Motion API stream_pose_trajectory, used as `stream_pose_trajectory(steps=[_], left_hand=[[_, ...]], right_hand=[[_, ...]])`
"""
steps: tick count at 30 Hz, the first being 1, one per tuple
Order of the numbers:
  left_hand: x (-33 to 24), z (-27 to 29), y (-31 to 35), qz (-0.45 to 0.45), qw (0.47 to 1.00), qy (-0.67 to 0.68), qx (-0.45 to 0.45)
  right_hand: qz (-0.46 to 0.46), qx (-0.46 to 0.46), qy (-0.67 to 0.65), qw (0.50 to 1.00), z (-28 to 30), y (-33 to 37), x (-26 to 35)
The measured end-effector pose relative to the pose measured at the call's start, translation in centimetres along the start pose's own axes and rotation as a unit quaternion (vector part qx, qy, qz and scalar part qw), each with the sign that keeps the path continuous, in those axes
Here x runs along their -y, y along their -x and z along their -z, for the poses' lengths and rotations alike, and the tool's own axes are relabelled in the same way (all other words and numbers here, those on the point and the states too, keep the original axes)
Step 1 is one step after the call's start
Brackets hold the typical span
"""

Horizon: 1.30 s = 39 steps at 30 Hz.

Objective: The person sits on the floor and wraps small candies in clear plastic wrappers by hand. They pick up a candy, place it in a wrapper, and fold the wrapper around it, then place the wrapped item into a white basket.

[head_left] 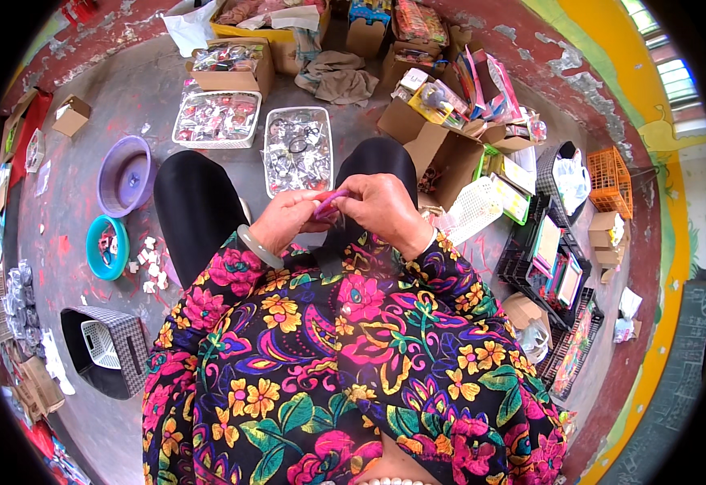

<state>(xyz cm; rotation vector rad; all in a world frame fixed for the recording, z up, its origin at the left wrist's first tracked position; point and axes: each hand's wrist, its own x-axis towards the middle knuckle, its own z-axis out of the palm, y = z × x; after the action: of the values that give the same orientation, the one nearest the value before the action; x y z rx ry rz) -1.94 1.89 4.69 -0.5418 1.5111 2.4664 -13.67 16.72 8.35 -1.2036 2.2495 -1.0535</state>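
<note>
Both my hands meet above my lap, working on a thin, curved purple-pink band (329,205) whose exact kind I cannot make out. My left hand (285,221), with a pale bangle at the wrist, pinches it from the left. From the other side my right hand (384,208) grips it between thumb and fingers. Part of the band is hidden by the fingertips, where a bit of red-orange also shows. Just beyond the hands, between my knees, a white plastic basket (266,153) holds many small items in clear wrapping.
A second white basket (217,145) of wrapped items stands farther left. Left of my knee are a purple basin (102,174), a turquoise bowl (90,249) and a checked bin (131,343). To the right stand an opened cardboard box (454,162) and black crates (523,267).
</note>
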Motion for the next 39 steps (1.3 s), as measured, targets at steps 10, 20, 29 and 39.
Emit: stream_pose_trajectory(steps=[10,20,29,39], left_hand=[[-1.3,-0.6,0.4,0.041,0.999,0.006,0.005],[-0.1,-0.3,-0.1,-0.029,0.998,-0.051,0.034],[-0.7,-0.4,0.2,-0.031,0.998,-0.048,0.006],[0.2,-0.4,-0.2,-0.049,0.995,-0.081,-0.010]], right_hand=[[-0.092,-0.012,0.013,0.996,0.0,-0.4,0.1],[-0.032,0.018,0.095,0.995,-0.4,-0.5,0.2],[0.005,0.016,-0.045,0.999,1.8,-0.7,0.0],[0.182,-0.010,0.029,0.983,1.5,-1.4,0.2]])
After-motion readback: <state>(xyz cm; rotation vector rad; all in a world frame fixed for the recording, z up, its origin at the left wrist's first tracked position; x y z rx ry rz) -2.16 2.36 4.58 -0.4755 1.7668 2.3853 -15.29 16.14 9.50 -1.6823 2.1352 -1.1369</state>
